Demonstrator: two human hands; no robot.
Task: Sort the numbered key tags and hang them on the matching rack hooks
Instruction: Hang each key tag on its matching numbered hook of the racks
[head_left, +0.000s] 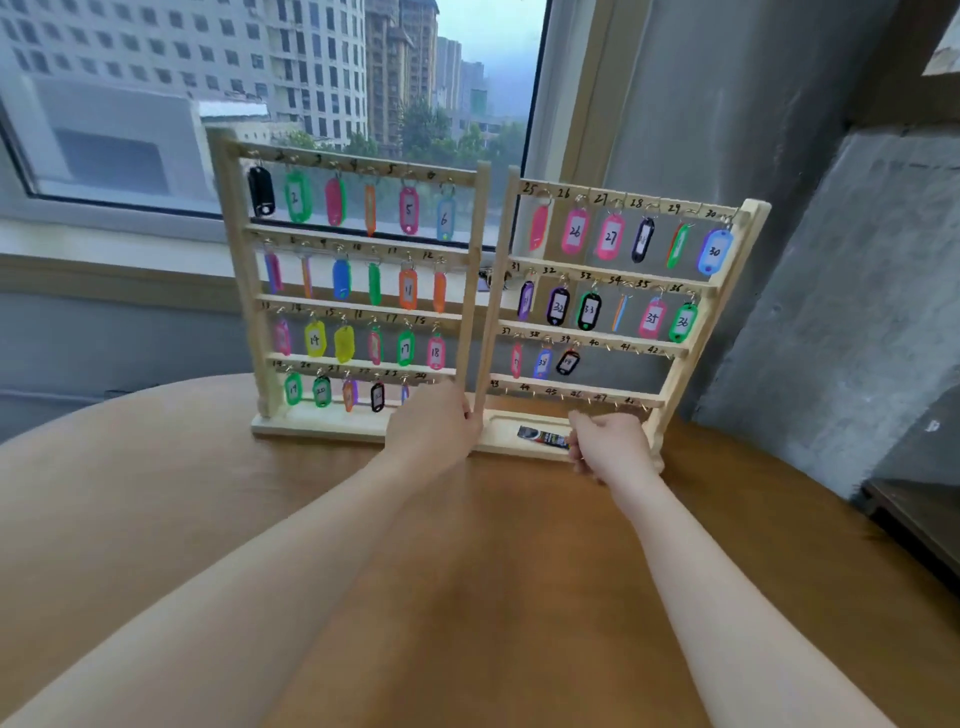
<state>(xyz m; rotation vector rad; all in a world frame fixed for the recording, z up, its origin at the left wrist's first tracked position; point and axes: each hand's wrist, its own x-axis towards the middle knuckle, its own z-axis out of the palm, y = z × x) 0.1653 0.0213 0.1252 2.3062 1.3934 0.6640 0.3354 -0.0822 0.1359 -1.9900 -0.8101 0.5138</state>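
While both my arms reach across the brown table (208, 519), my left hand (434, 423) rests at the foot of the left rack (353, 291), its fingers curled around the bottom of the rack's right-hand post. My right hand (610, 444) is at the near edge of the right rack (613, 322), just under the bottom row of hooks; its fingers are bent inward, and I cannot tell whether they pinch a tag or only touch the rack's base, since the hand hides its own fingertips.

Both wooden racks stand side by side at the far edge of the table, in front of the window (260, 93). Every hook I can see on the left rack carries a coloured tag. On the right rack the top two rows are full, from the pink tag 26 (574, 232) to the green tag 36 (682, 322). Its third row has tags only on the three left hooks, ending with a black one (567, 362); the hooks to the right and the bottom row are bare. A dark, flat item (543, 436) lies in the tray of the right rack's base, just left of my right hand.
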